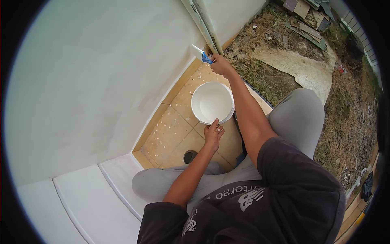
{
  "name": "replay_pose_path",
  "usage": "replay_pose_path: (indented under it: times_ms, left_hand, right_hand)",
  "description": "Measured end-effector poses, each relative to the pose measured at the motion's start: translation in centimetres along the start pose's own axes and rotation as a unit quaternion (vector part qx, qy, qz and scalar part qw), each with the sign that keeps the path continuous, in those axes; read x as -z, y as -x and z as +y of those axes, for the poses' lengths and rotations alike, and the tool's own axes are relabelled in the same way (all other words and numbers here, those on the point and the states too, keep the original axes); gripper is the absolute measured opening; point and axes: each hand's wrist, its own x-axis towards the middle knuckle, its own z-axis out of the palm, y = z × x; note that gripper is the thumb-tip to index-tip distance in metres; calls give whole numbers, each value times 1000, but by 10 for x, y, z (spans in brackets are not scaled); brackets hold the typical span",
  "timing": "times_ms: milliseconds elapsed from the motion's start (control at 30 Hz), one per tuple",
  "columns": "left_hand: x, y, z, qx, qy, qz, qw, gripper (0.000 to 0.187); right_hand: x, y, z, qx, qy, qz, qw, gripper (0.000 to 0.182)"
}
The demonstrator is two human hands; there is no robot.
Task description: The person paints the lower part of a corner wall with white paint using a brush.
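A white bucket with white paint inside stands on the tiled floor between my arms. My left hand is closed on its near rim, thumb over the edge and fingers against the outside wall. Beyond the bucket, my right hand is wrapped round the handle of a paintbrush, which has a blue part and a white tip. The white tip points up and left, close to the foot of the white wall. My fingers hide much of the handle.
Two long pale poles lean at the wall beyond my right hand. Paint drops spot the tiles. A dark round object lies by my left leg. Dry grass with a flat board and stacked scraps is at right.
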Motion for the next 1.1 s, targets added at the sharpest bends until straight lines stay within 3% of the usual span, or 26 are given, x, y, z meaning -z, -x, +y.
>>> replay_pose_path:
  times_ms: [100, 233, 433, 733, 833, 900, 1033, 1100]
  left_hand:
    - [5, -7, 2, -17, 29, 4, 999, 47]
    - [-3, -7, 12, -12, 50, -13, 999, 34]
    - [13, -5, 16, -16, 41, 64, 997, 33]
    - [71, 21, 20, 52, -81, 52, 994, 29]
    - [88, 18, 15, 68, -116, 42, 990, 34]
    - [94, 19, 25, 141, -83, 4, 986, 47]
    - [93, 74, 100, 221, -120, 37, 967, 71]
    - [114, 86, 136, 64, -267, 129, 953, 79]
  right_hand:
    - [-1, 7, -6, -6, -15, 2, 1000, 14]
    - [-5, 5, 7, 10, -18, 27, 999, 12]
    - [-1, 10, 13, 18, 45, 86, 995, 14]
    - [-22, -2, 18, 76, 57, 197, 976, 21]
    - [-35, -10, 12, 94, 45, 222, 969, 19]
    - [-50, -9, 8, 114, 47, 240, 963, 16]
    - [-93, 13, 13, 174, 34, 100, 979, 17]
    - [-102, 30, 21, 199, 44, 6, 979, 19]
